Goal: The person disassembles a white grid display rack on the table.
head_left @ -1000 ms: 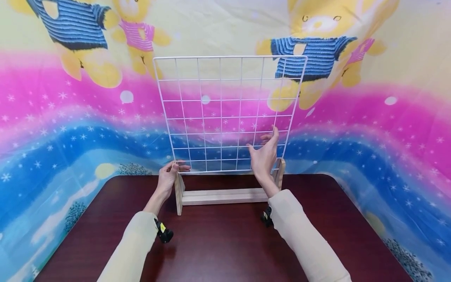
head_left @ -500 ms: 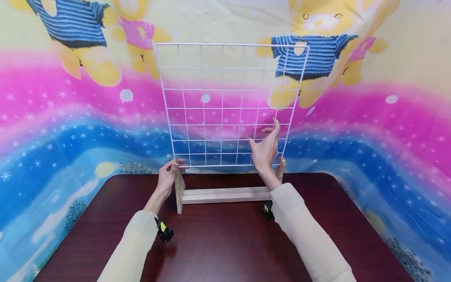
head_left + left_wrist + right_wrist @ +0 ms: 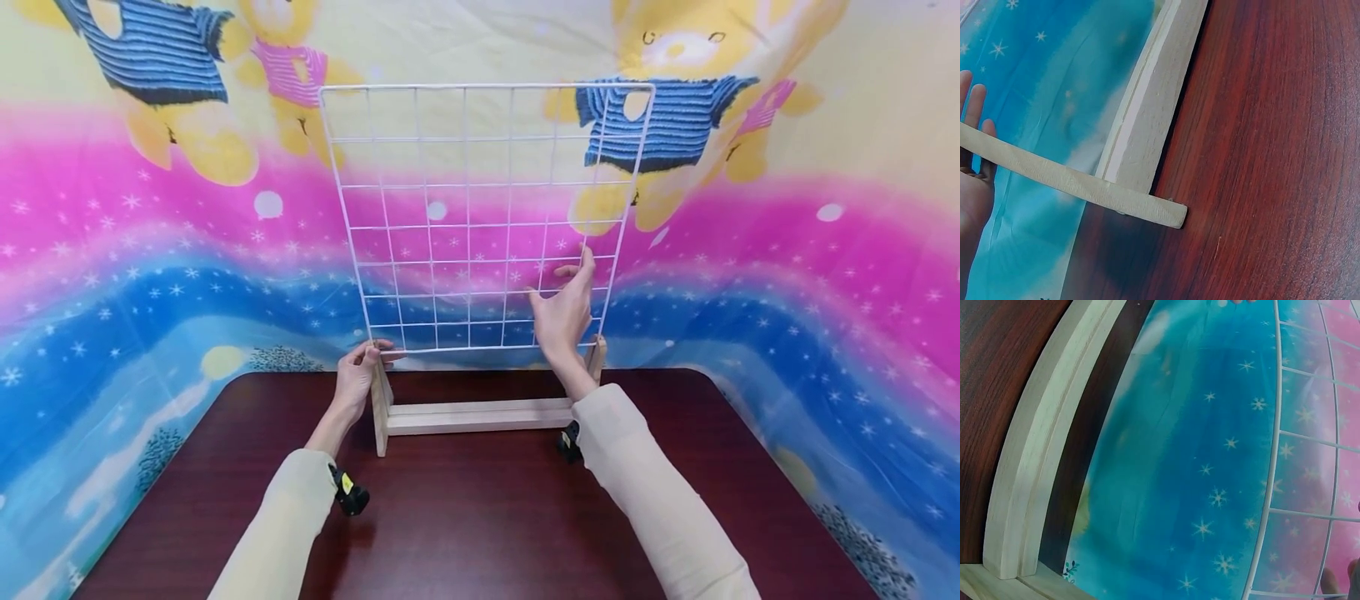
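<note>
- The black wrist camera below the left hand carries a yellow label; any print on it is too small to read.
- The left hand pinches the top of the left wooden post between thumb and fingers, right by the grid's lower corner; the left wrist view shows its other fingers extended behind the wood.
- The right hand lies against the lower right part of the white wire grid, fingers extended and thumb spread wide of them.
- The grid stands between and above the hands, its bottom wire near the post tops.
- Since a second ago, the grid's top edge has risen clearly and its bottom wire a little; the right hand has gone slightly up with it, while the left hand has stayed put.
- Below and between the hands, the crossbar joins the left post to the right post, on the dark red table.
- Beyond both hands hangs a cloth printed with bears and snowflakes.
</note>
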Demonstrator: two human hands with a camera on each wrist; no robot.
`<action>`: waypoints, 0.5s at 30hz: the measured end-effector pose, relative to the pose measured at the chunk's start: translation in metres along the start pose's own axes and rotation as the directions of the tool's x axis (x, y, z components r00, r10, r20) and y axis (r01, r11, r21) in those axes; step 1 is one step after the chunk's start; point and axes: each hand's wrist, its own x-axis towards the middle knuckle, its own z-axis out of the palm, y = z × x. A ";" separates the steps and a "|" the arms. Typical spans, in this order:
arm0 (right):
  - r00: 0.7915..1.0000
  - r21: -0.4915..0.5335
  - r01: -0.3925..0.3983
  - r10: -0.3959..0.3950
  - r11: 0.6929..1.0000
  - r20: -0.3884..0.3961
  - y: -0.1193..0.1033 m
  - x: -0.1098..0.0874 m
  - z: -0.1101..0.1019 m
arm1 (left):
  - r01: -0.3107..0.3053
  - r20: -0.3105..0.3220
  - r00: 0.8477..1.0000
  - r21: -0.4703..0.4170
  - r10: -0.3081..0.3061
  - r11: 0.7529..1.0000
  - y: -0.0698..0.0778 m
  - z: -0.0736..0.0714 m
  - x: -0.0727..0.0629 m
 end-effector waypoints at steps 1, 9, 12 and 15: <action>1.000 -0.001 -0.001 0.001 1.000 -0.001 0.000 0.001 0.000 | -0.007 0.006 1.000 -0.008 0.007 1.000 0.002 0.001 -0.001; 1.000 -0.009 -0.018 0.018 1.000 0.017 0.000 0.003 0.001 | -0.062 0.048 0.997 -0.032 0.064 0.998 0.006 0.003 -0.004; 1.000 -0.007 -0.027 0.027 1.000 0.013 -0.003 0.003 0.000 | -0.056 0.044 0.997 -0.017 0.057 0.998 0.005 0.003 -0.004; 0.999 0.001 -0.035 0.035 0.999 0.000 -0.007 0.005 0.000 | -0.053 0.043 0.998 -0.023 0.054 0.998 0.005 0.002 -0.004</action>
